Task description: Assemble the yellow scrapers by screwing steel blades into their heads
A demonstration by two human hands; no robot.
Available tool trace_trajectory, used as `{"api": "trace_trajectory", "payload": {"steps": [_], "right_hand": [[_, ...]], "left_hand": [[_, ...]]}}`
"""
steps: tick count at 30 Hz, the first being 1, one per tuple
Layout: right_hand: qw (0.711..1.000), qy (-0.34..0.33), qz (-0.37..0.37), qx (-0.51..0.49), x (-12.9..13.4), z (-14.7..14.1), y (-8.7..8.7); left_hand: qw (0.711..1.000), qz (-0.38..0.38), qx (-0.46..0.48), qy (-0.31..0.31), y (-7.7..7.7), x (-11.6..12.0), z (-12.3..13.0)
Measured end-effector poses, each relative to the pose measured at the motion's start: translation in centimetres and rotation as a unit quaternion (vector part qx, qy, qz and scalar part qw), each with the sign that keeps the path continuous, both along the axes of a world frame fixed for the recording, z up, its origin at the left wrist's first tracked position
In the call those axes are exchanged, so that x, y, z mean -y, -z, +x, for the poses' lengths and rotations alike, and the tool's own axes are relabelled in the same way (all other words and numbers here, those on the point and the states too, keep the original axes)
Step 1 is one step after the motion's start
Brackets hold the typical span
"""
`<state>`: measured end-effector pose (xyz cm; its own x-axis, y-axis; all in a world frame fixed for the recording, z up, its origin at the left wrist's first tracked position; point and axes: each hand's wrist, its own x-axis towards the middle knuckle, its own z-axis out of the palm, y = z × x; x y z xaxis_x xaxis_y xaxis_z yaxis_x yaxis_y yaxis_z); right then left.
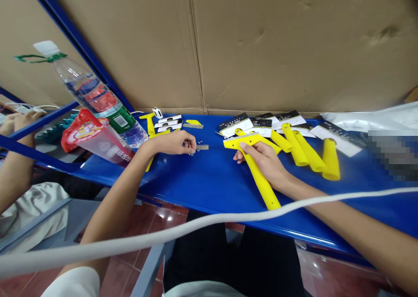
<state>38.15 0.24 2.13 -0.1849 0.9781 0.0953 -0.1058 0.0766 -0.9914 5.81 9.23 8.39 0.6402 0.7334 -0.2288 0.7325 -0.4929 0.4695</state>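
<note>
Right hand (261, 157) closed round yellow scraper (259, 177), thumb near head, handle slanting down below palm. Left hand (178, 143) well apart from it, fingers curled together low over blue table (202, 183); cannot tell if anything pinched. Small screws (200, 142) and metal blade (203, 147) just beside left fingertips. Yellow handles (303, 151) and printed cards (235, 125) beyond and right of right hand. Water bottle (122, 122) left of left hand.

One bottle (102, 99), one cup (103, 142) and one held scraper (261, 179) are seen; at least four other yellow handles (308, 152) are counted.
</note>
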Motion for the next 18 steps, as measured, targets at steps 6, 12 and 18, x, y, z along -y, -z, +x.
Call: {"api": "trace_trajectory", "payload": {"steps": [6, 12, 18], "right_hand": [[1.000, 0.002, -0.009, -0.005, 0.1, 0.0, -0.1], [1.000, 0.004, -0.017, -0.004, 0.0, 0.1, -0.1], [1.000, 0.000, -0.017, 0.011, 0.0, 0.2, 0.0]], "left_hand": [[0.999, -0.026, -0.034, 0.026, -0.5, -0.7, 0.8], [0.999, -0.036, -0.026, 0.009, -0.4, -0.9, 1.2], [0.999, -0.033, -0.035, 0.020, -0.1, -1.3, 1.2]]}}
